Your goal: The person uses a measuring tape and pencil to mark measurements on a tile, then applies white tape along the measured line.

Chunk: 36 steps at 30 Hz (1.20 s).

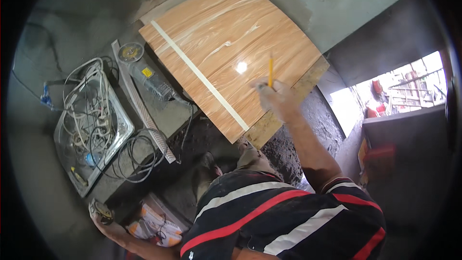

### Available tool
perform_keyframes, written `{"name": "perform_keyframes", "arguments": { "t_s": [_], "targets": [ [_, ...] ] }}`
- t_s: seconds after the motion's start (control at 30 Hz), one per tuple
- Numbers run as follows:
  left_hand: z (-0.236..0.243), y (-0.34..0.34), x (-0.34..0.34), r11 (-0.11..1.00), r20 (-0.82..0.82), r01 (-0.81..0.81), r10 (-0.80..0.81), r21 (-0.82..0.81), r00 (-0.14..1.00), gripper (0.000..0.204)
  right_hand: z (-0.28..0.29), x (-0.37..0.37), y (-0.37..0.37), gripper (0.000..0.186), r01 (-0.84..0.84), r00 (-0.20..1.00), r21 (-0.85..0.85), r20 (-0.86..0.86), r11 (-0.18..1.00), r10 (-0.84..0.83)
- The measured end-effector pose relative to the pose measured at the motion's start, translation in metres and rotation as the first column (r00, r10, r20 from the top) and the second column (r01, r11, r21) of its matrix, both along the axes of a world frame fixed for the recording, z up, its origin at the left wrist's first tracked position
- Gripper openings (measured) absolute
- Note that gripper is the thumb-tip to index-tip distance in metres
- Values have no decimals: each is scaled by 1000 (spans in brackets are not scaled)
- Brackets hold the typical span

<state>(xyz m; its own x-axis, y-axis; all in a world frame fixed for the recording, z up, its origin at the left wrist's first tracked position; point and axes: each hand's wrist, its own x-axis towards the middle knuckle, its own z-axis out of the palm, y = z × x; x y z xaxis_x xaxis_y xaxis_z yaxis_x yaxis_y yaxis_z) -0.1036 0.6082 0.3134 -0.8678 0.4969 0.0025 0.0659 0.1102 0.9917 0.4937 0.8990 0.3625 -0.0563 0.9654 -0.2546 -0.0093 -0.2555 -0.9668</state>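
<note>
My right hand (281, 101) is closed around a yellow pencil (271, 70), point up, above the right side of a glossy wood-patterned tile (226, 43). A pale strip (199, 75) runs across the tile near its left edge. Far out at the lower left, my left hand (97, 220) grips a small black-and-yellow tape measure (103, 211). Beyond that hand stands a metal tray (126, 127) full of tangled cables. An angle grinder (151, 82) with a round disc lies just left of the tile.
A ridged strip (144, 110) lies between tray and grinder. The grinder's dark cable (144, 151) loops past the tray's edge. Beneath the tile, a plywood board (264, 127) sticks out. Orange-and-white packages (156, 224) sit low on the left. A bright opening (409, 86) is at right.
</note>
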Motion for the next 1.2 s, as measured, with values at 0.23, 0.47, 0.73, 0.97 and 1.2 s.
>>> {"name": "perform_keyframes", "arguments": {
  "t_s": [0.23,0.47,0.73,0.97,1.2],
  "targets": [
    [76,139,258,571,226,817,-808,75,544,71,13,-66,-20,41,-622,771,-127,72,773,632],
    [67,221,396,270,238,947,-922,-174,307,69,-34,29,-2,35,-590,797,-117,74,799,599],
    [42,238,369,94,177,883,-965,-460,195,76,-33,211,62,25,78,997,-155,10,985,-78],
    [24,218,356,27,197,848,-968,-530,155,56,-127,407,175,29,407,599,292,630,866,-494],
    [31,236,410,59,176,788,-962,-613,209,49,-161,394,201,33,209,217,383,879,900,-424]
  ]
}}
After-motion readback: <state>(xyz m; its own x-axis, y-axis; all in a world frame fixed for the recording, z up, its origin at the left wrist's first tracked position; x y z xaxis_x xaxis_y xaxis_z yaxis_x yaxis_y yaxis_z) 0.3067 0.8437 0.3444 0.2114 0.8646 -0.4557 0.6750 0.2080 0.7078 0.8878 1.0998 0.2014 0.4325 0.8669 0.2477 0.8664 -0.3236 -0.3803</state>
